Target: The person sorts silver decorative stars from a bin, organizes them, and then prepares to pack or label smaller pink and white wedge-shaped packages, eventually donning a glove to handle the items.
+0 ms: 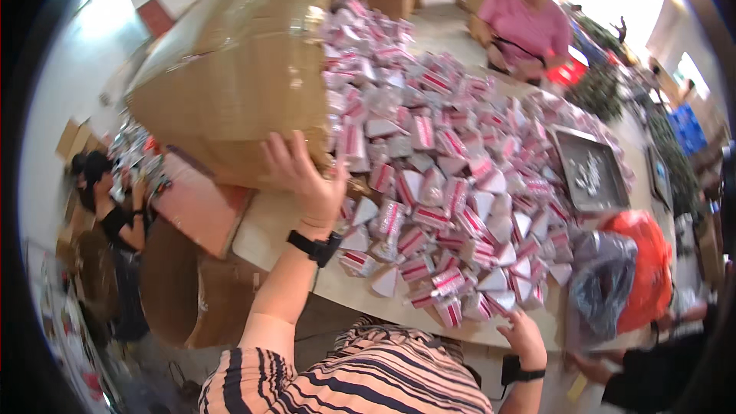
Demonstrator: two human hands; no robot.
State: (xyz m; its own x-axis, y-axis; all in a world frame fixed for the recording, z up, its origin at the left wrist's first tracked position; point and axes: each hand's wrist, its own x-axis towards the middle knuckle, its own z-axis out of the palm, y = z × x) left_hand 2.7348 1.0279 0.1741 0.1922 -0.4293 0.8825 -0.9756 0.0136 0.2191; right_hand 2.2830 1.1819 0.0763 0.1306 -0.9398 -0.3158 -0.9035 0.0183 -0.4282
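Cardboard box (230, 69): one, tipped on its side over the table (268, 234), mouth toward the packet pile. Left hand (303, 176) flat against the box's lower corner, fingers spread, not clamped. Packets (445, 192): red-and-white, too many to count, spilling from the box across the table. Right hand (521, 333) open on packets at the table's near edge. One metal tray (590, 172) beyond the pile. One orange bag (644, 268) at that edge. Little bare tabletop below the box.
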